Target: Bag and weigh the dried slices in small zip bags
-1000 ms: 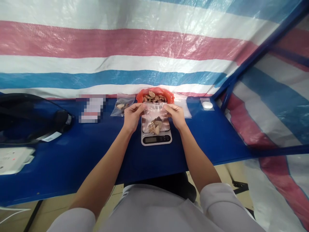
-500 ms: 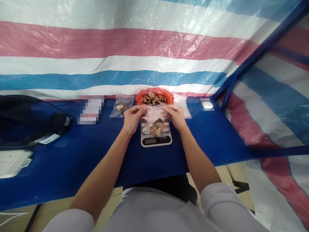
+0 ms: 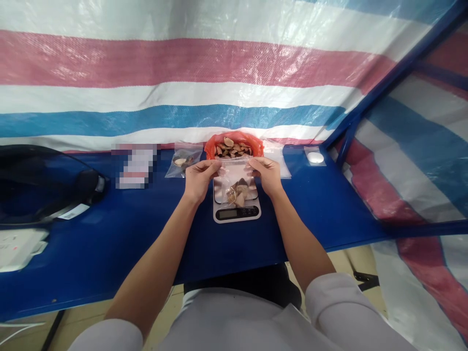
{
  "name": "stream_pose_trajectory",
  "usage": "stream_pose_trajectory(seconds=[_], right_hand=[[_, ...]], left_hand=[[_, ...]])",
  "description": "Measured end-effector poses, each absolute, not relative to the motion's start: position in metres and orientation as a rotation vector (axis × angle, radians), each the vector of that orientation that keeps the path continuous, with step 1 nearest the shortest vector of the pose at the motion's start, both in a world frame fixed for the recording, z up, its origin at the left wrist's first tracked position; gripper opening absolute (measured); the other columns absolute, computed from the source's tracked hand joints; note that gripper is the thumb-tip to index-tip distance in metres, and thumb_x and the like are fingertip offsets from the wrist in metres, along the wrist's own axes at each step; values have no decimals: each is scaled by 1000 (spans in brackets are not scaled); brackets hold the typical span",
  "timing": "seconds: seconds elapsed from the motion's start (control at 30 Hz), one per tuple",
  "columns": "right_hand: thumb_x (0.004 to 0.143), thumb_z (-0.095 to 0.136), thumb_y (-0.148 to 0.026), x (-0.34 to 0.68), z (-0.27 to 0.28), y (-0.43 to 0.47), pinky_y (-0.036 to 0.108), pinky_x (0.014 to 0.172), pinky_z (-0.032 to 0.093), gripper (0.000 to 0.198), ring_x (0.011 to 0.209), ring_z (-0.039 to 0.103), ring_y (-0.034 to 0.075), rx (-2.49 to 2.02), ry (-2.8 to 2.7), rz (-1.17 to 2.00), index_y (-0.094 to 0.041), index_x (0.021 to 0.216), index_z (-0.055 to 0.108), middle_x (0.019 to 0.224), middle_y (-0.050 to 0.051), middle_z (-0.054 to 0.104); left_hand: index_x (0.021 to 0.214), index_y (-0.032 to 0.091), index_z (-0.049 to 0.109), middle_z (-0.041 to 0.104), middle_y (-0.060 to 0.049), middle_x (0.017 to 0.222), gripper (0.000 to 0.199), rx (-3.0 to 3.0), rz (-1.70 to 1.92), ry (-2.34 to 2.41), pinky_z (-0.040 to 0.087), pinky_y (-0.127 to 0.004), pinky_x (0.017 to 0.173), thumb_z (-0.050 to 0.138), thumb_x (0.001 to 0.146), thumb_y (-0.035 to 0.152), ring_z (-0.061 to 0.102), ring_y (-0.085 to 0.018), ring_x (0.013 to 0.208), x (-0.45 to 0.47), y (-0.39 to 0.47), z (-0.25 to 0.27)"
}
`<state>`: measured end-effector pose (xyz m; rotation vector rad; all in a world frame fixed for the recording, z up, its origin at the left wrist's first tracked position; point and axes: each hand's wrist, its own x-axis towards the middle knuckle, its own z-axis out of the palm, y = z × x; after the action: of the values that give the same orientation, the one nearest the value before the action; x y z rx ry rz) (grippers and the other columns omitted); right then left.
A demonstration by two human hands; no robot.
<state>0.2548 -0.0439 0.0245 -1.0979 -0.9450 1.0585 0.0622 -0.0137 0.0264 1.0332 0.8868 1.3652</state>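
Between my two hands is a clear zip bag with several brown and pale dried slices in its lower part. My left hand pinches its top left corner between thumb and fingers. At the top right corner, my right hand does the same. The bag lies over the metal plate of a white kitchen scale; whether its weight rests there I cannot tell. Just behind the bag's top edge stands a red plastic-lined container full of dried slices.
Left of the container lies another filled zip bag; clear bags lie to its right. A small bag with a white round item is farther right. Black gear and a white box occupy the table's left. Striped sheeting hangs behind.
My hands have drawn slightly apart, and the bag's top edge is pulled straighter. Its contents stay over the scale.
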Motion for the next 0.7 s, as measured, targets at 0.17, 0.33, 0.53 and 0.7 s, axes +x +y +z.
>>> stream_pose_trajectory(seconds=[0.17,0.33,0.53,0.7], right_hand=[[57,85,-56,253,24,-43,31,62,59,41,68,71,18,-1067,-900,1070,-22,74,71,69,0,72],[60,84,-58,252,24,-44,32,61,60,41,69,71,19,-1103,-915,1124,-22,75,71,71,1,73],[60,85,-54,249,25,-46,30,57,60,38,64,71,18,-1065,-906,1104,-21,76,73,69,1,73],[59,85,-49,247,27,-46,28,57,59,35,61,70,16,-1061,-893,1068,-19,73,74,65,0,72]], left_hand=[[68,17,75,72,-3,67,28,1063,1396,898,53,-27,62,88,60,39,63,-13,59,63,-16,23],[69,17,75,72,-3,66,26,1075,1436,917,52,-26,62,88,61,38,63,-13,58,64,-17,21],[71,17,76,72,-2,67,28,1066,1421,934,53,-26,65,88,63,41,63,-13,60,64,-18,20],[69,16,76,73,-3,67,28,1079,1328,892,51,-24,60,88,63,41,61,-12,58,65,-22,23]])
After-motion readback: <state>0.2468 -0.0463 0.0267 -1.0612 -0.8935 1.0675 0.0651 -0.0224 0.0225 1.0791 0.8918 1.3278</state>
